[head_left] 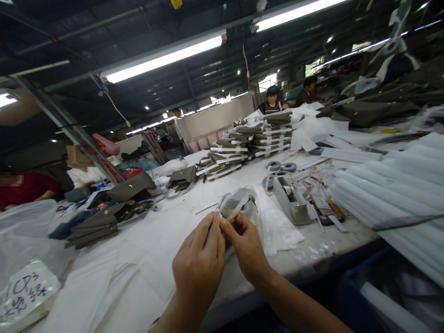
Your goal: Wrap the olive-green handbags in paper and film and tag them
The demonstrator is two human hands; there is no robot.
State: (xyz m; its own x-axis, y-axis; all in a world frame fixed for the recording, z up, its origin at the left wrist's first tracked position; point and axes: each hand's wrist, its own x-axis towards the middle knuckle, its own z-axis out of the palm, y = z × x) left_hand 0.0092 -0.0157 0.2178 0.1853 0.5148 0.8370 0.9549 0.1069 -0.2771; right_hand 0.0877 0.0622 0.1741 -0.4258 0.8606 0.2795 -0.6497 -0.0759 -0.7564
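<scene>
My left hand (199,263) and my right hand (245,244) meet over the white table (312,252), fingertips pinched together on the near edge of a clear plastic sleeve (236,203) that wraps a grey-white piece. Both hands are closed on that sleeve. A stack of similar clear bags (277,222) lies just right of my right hand. A grey tape dispenser (291,201) stands beyond it.
Olive wallets (100,224) lie at the left, banded stacks of them (249,143) at the back. White rolls (391,189) fill the right side. Tape rolls (280,166), paper tags, a plastic bag (24,245) at far left. Other people sit at the left and far back.
</scene>
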